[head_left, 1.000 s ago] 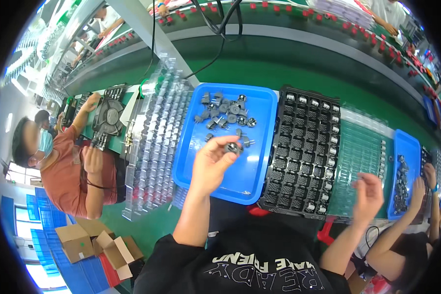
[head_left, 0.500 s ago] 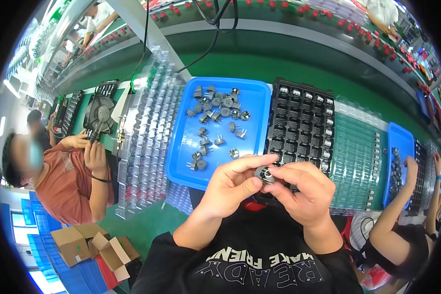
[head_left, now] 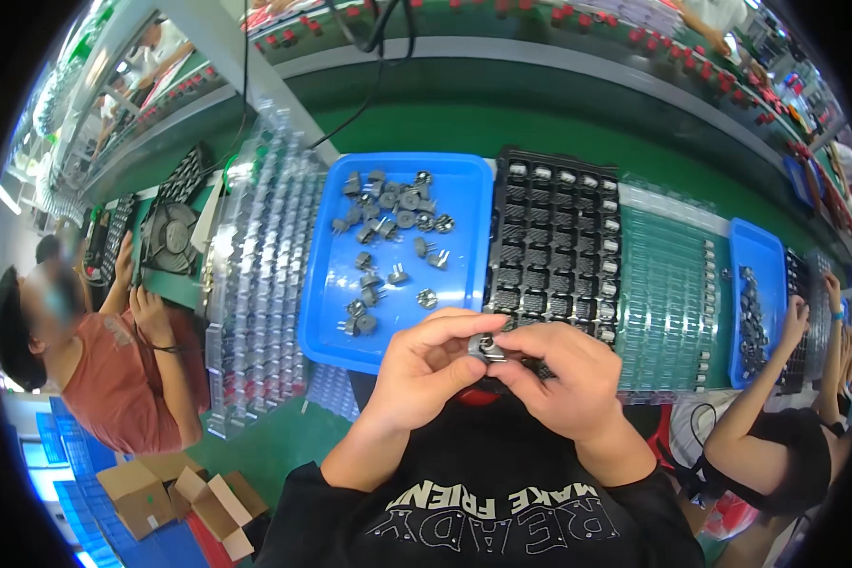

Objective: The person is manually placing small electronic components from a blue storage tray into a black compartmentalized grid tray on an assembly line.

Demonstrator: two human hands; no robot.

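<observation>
Just off the near right corner of the blue tray [head_left: 350,361], the left hand [head_left: 422,371] grips the part [head_left: 485,346] while the right hand [head_left: 568,377] pinches its pin side, pins pointing rightward.

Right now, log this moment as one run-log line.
left grip: on gray pronged part | right grip: on same part | blue tray: loose gray parts | right of tray: black pocketed tray
</observation>
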